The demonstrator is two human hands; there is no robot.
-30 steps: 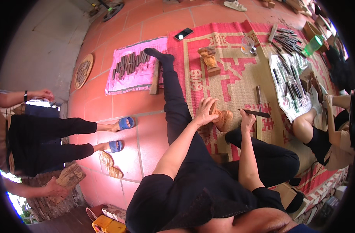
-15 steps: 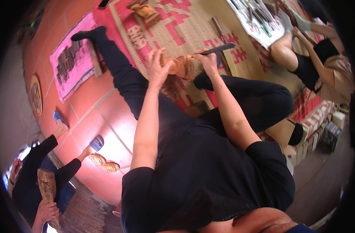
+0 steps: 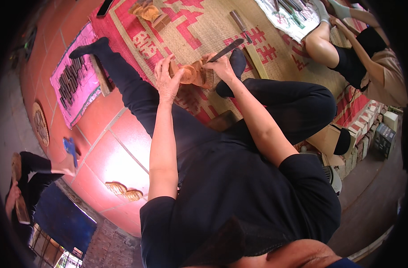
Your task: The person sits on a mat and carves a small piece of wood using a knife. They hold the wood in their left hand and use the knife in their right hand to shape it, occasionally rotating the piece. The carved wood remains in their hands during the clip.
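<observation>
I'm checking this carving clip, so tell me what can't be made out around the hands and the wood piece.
Head view only:
- Carved wood piece: its pattern is too small, and the left hand covers one side.
- Chisel: its tip is hidden behind the right hand.
- Tools on the pink cloth: too small and bent near the rim to tell apart.
- Person at the right: cut off by the edge.

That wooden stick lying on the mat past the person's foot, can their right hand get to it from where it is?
Probably yes. The wooden stick lies on the woven mat just beyond the right hand, with open mat between. But that hand already grips a chisel, so it isn't free.
</observation>
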